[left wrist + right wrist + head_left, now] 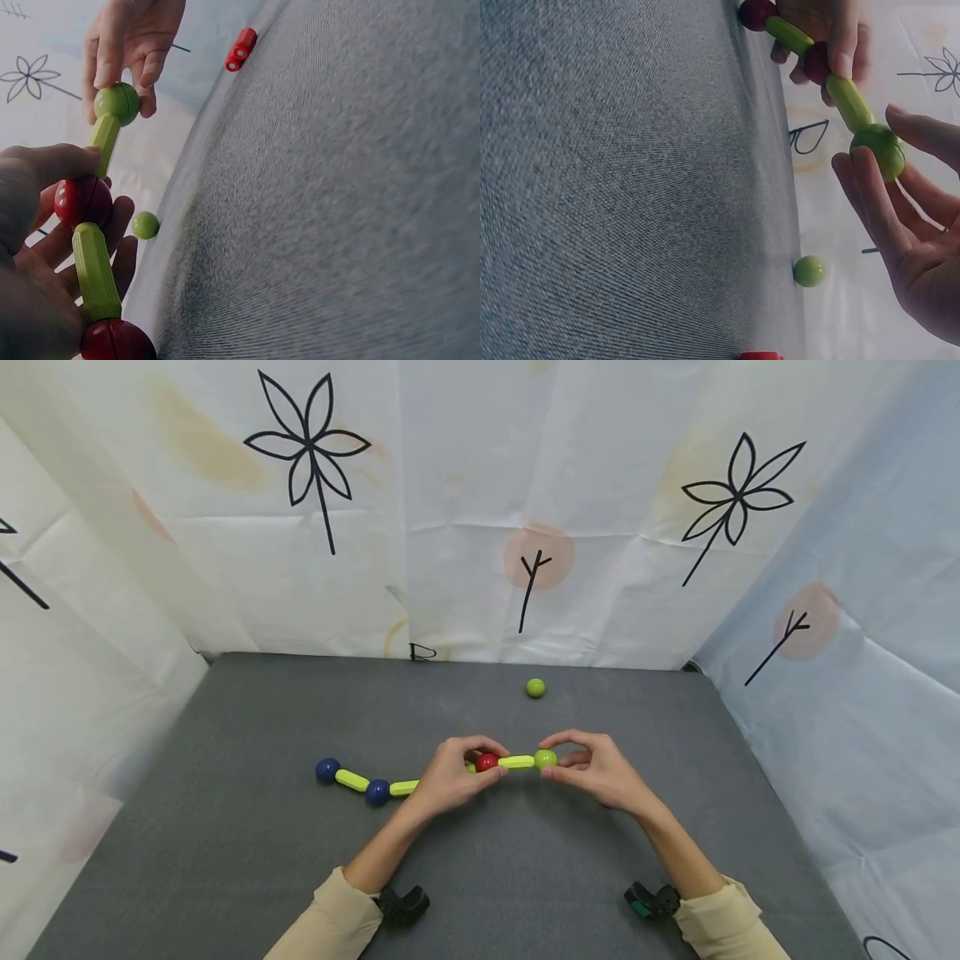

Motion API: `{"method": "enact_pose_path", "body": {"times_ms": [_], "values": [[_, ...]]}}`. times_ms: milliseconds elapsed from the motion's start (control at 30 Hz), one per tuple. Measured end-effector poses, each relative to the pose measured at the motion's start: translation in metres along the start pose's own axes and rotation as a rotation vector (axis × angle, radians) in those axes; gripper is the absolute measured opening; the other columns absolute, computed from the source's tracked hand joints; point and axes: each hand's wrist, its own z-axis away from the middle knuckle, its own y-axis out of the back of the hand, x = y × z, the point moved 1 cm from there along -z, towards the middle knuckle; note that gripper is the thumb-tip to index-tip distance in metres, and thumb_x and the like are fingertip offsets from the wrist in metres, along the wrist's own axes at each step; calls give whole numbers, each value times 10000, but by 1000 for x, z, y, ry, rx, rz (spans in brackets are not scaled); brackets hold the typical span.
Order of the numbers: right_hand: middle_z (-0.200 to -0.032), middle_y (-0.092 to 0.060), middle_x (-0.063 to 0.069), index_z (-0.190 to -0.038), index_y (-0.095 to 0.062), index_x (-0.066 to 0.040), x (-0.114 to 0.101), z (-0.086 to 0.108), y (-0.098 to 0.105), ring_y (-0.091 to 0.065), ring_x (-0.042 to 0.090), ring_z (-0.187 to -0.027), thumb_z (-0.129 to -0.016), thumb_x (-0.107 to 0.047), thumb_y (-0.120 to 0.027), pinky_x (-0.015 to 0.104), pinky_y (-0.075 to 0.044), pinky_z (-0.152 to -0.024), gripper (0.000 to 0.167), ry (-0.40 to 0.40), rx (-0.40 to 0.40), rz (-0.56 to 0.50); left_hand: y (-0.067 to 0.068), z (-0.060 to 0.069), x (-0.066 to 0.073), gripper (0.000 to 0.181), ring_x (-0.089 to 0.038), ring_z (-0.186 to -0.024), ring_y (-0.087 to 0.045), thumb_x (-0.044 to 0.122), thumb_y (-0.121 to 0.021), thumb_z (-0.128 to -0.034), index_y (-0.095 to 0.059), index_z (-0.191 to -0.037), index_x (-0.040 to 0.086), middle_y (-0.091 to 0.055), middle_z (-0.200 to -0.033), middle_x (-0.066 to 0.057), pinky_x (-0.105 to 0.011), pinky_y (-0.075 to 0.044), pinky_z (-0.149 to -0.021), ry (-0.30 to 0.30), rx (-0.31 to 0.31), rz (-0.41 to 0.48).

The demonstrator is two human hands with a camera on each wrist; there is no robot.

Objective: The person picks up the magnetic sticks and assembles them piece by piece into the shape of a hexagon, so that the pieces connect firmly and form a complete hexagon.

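A chain of balls and yellow-green rods runs across the table. Its left end shows a blue ball (327, 769), a rod (352, 780) and a second blue ball (377, 792). My left hand (450, 777) pinches a red ball (487, 762) between thumb and fingers and covers part of the chain. In the left wrist view another red ball (118, 341) appears below it. From the held red ball a rod (517, 762) leads to a green ball (545, 758), which the fingers and thumb of my right hand (600, 768) grip. Rod and green ball touch.
A loose green ball (536, 687) lies near the table's back edge. Red pieces (241, 49) lie on the grey table (247, 860), visible in the left wrist view. Patterned white curtains (465, 485) stand behind and at both sides.
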Motion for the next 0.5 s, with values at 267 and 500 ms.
{"method": "enact_pose_path", "body": {"times_ms": [267, 500], "values": [[-1250, -738, 256, -1284, -714, 32, 2, -10, -5, -815, 321, -889, -957, -142, -843, 252, -537, -649, 392, -31, 10, 55, -1, -14, -2, 200, -125, -933, -697, 161, -859, -940, -817, -1134, 143, -805, -1125, -36, -243, -540, -813, -16, -15, -69], [-1274, -683, 237, -1185, -777, -47, 5, -13, -8, -823, 227, -902, -952, -177, -852, 256, -562, -673, 277, -52, 43, 125, 10, -17, -4, 311, -212, -1058, -788, 199, -841, -970, -774, -1245, 71, -801, -1205, -62, -378, -629, -922, -12, -83, -93]]}}
